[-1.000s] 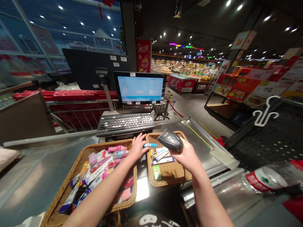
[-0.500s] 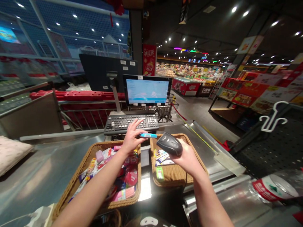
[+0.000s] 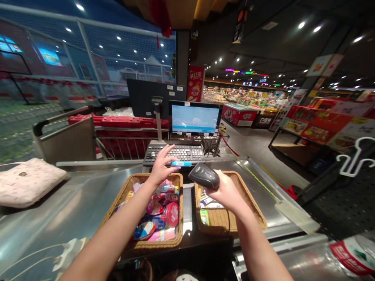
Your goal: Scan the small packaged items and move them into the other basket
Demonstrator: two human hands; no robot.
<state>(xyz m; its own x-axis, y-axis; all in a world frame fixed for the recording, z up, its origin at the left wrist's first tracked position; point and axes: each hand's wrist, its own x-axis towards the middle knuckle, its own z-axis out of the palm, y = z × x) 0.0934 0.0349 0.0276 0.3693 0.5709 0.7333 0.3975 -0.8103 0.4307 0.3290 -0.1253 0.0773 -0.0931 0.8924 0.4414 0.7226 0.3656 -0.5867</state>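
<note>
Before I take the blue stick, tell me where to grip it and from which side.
Probably best pinched by its free right end, coming from above: the blue stick is slim and held nearly level, its left end in the left hand, while the scanner is close by on the right.

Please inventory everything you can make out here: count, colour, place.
Slim packet: one, blue, in the left grip
Scanner: one, black, in the right grip
Left basket: one, tan, on the counter
Right basket: one, tan, beside it
Small packaged goods: many, mixed colours, in both baskets
Keyboard: one, black, beyond the baskets
Lit screen: one, blue display, behind the keyboard
Second screen: one, black, left of it
Bag: one, pale pink, far left
Counter: one, silver, under the baskets
Labelled bottle: one, clear with red label, lower right
Freezer: one, red, background
Left grip: one, bare, holding the packet
Right grip: one, bare, around the scanner
</note>
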